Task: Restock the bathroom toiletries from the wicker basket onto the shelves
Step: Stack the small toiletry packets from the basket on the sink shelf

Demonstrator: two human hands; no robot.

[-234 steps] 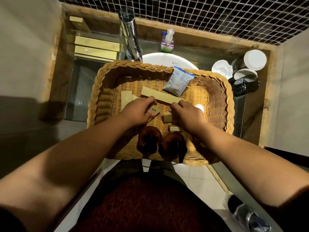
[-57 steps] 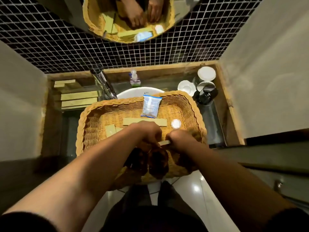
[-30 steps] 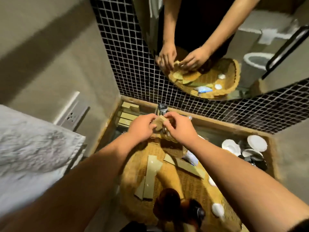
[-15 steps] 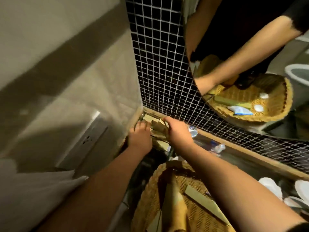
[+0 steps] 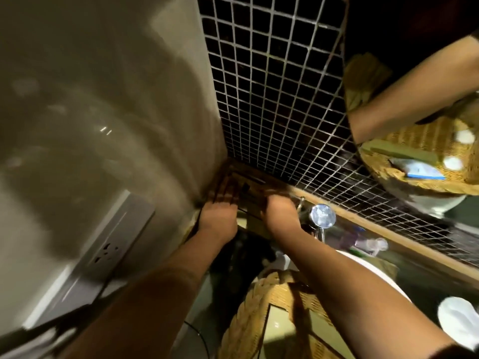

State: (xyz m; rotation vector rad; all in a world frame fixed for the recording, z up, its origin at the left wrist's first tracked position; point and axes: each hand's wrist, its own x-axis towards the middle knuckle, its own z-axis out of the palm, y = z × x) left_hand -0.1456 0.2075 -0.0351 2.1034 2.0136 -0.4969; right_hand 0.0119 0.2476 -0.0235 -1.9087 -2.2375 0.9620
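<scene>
Both hands reach into the far left corner, where a small wooden shelf (image 5: 248, 181) sits against the tiled wall. My left hand (image 5: 220, 206) lies flat over the shelf with its fingers spread, blurred by motion. My right hand (image 5: 278, 213) is curled just beside it, closed over a small tan box (image 5: 254, 220) whose edge shows between the hands. The wicker basket (image 5: 269, 288) sits below my right forearm on the basin, with a long tan box (image 5: 280, 327) inside. What lies on the shelf under the fingers is hidden.
A chrome tap top (image 5: 322, 215) stands right of my right hand, with a clear soap bottle (image 5: 368, 244) behind it. A socket panel (image 5: 116, 242) is on the left wall. White lids (image 5: 458, 320) lie far right. A round mirror (image 5: 414, 99) reflects the basket.
My view has swung further toward the left corner. Both hands have pushed deeper onto the corner shelf, and my left hand has flattened out over it.
</scene>
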